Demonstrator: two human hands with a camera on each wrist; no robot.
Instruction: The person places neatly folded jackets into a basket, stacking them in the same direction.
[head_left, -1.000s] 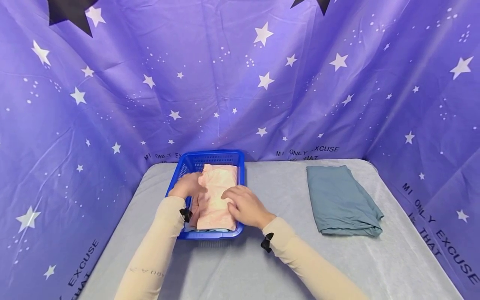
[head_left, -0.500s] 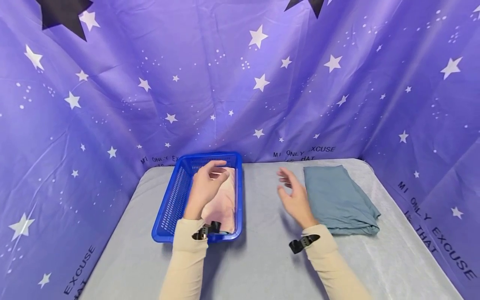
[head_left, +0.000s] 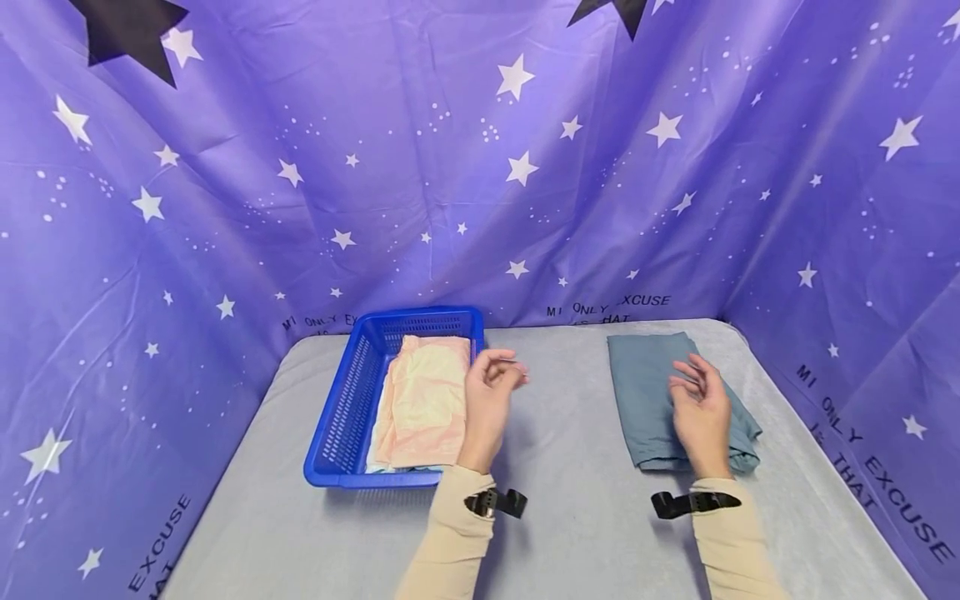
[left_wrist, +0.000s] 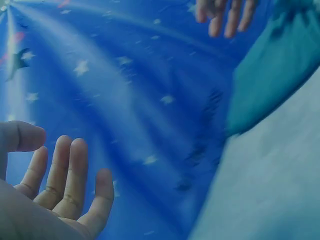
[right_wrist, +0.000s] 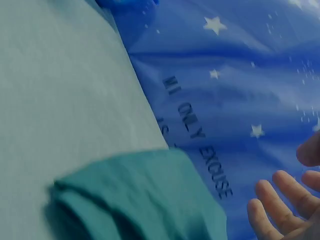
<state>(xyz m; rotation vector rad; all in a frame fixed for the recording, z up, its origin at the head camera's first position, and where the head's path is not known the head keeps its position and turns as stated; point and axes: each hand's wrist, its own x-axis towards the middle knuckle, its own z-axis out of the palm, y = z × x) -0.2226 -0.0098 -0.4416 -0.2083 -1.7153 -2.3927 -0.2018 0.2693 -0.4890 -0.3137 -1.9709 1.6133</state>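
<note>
My left hand [head_left: 487, 408] hovers by the right rim of a blue plastic basket [head_left: 330, 433], its fingers loosely bent and holding nothing. Inside that basket lies a folded pink cloth [head_left: 431, 400], on top of other folded fabric whose pale edges show beneath. Over on the right, my right hand [head_left: 702, 412] hangs above a folded grey-blue cloth [head_left: 645, 392], fingers relaxed with nothing in them. The left wrist view shows the left fingers [left_wrist: 75, 175] spread, with the blue cloth [left_wrist: 275, 75] beyond. In the right wrist view, the cloth [right_wrist: 145, 195] lies near the right fingers [right_wrist: 285, 195].
A grey covered table [head_left: 570, 517] carries both basket and cloth. Purple star-printed curtains [head_left: 420, 167] rise along its back and both sides. The basket stands near the back edge, left of the middle.
Both hands have left the pink cloth in the basket and moved right. The left is now beside the basket's right rim, the right over the grey-blue cloth. The basket's near left corner has shifted left.
</note>
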